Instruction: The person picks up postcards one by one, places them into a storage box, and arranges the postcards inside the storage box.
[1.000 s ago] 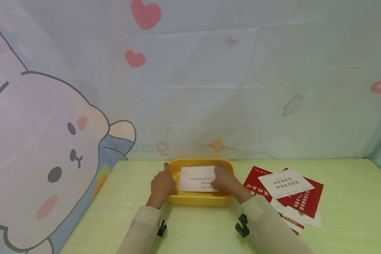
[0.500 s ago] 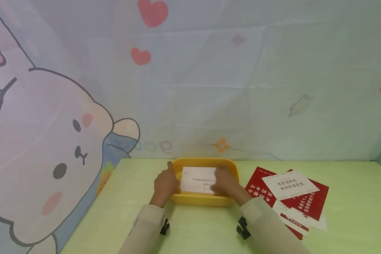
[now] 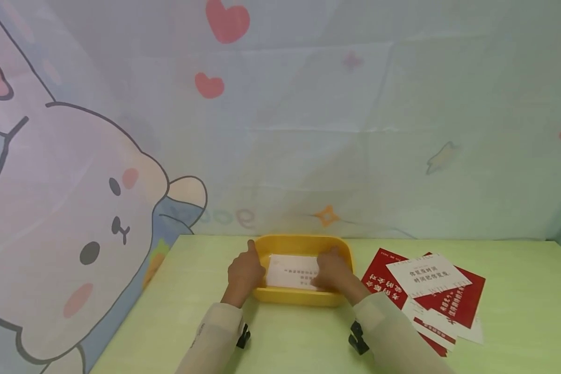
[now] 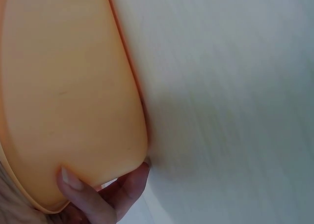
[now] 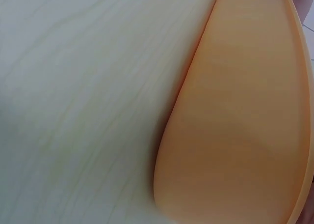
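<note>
A yellow tray (image 3: 304, 297) sits on the pale green table near its far edge. My left hand (image 3: 245, 272) grips the tray's left end, with the forefinger along the rim. In the left wrist view its fingers (image 4: 83, 197) curl under the tray's outer wall (image 4: 68, 96). A white card (image 3: 292, 271) with printed lines lies low inside the tray. My right hand (image 3: 333, 270) covers the card's right end and holds it there. The right wrist view shows only the tray's outer wall (image 5: 240, 121) and bare table.
A loose pile of red and white printed cards (image 3: 425, 288) lies on the table right of the tray. A cloth backdrop with a cartoon bear (image 3: 89, 228) hangs behind and to the left. The table's left edge (image 3: 135, 306) runs close to my left arm.
The white card has sunk from a raised tilt to lie lower and flatter in the tray, and the right hand went down with it. The left hand stays on the tray.
</note>
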`<state>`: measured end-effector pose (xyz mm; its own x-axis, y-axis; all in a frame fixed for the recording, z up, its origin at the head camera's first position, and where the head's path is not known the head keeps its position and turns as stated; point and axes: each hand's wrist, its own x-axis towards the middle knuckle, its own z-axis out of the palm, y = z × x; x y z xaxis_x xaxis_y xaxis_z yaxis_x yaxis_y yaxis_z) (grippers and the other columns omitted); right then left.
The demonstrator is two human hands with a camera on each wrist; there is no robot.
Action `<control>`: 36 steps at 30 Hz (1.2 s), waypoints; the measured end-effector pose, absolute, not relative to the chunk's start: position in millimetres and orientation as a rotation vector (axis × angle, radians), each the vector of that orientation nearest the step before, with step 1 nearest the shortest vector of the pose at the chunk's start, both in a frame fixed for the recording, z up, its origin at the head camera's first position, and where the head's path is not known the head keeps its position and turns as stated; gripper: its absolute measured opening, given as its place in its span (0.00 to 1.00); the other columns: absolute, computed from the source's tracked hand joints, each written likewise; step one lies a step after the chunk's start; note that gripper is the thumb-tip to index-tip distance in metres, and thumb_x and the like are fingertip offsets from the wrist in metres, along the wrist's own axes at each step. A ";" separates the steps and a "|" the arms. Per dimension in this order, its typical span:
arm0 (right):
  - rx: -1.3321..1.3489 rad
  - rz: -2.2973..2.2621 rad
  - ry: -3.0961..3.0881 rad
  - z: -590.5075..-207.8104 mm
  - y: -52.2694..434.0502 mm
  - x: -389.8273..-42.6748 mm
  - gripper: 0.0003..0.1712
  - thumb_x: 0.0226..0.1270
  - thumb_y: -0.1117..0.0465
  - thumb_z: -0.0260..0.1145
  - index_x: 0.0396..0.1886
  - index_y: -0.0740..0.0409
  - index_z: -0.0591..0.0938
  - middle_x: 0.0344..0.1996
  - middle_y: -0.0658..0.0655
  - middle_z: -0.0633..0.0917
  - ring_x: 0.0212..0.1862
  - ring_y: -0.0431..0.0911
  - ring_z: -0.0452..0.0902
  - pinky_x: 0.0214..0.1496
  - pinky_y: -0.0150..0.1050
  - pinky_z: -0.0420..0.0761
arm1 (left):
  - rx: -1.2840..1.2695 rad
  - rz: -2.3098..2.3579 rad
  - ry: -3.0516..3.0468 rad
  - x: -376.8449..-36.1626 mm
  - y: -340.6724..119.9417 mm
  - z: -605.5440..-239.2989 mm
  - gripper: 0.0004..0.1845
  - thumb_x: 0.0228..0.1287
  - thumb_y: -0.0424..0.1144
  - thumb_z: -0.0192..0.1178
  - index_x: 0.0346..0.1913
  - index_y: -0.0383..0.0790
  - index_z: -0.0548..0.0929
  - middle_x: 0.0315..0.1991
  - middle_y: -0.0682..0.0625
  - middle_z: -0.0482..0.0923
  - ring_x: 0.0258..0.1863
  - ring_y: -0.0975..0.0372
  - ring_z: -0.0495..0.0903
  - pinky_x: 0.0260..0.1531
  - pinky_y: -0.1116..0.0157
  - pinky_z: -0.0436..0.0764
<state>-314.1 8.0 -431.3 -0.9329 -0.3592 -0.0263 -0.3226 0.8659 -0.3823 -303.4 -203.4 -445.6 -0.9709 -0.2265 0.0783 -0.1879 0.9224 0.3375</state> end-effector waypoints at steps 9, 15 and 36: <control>-0.533 -0.561 2.903 -430.0 7.1 -310.9 0.15 0.55 0.64 0.74 0.40 0.67 0.81 0.33 0.60 0.76 0.43 0.53 0.66 0.52 0.48 0.70 | 0.314 -0.522 -2.969 -301.1 -200.6 -448.3 0.35 0.61 0.31 0.58 0.71 0.35 0.60 0.17 0.44 0.74 0.13 0.55 0.70 0.11 0.61 0.66; -0.557 -0.513 2.885 -431.7 3.4 -312.3 0.14 0.55 0.67 0.72 0.39 0.69 0.80 0.36 0.64 0.76 0.48 0.58 0.66 0.58 0.56 0.67 | 0.310 -0.506 -2.965 -299.2 -200.3 -447.8 0.31 0.59 0.31 0.58 0.66 0.35 0.63 0.17 0.44 0.74 0.13 0.54 0.72 0.12 0.60 0.67; -0.745 -0.725 2.863 -376.9 28.6 -313.0 0.35 0.65 0.56 0.67 0.66 0.72 0.70 0.57 0.74 0.75 0.57 0.63 0.73 0.63 0.56 0.75 | 0.310 -0.457 -2.974 -299.8 -202.4 -442.1 0.35 0.59 0.33 0.62 0.69 0.34 0.61 0.21 0.42 0.77 0.15 0.55 0.74 0.14 0.59 0.72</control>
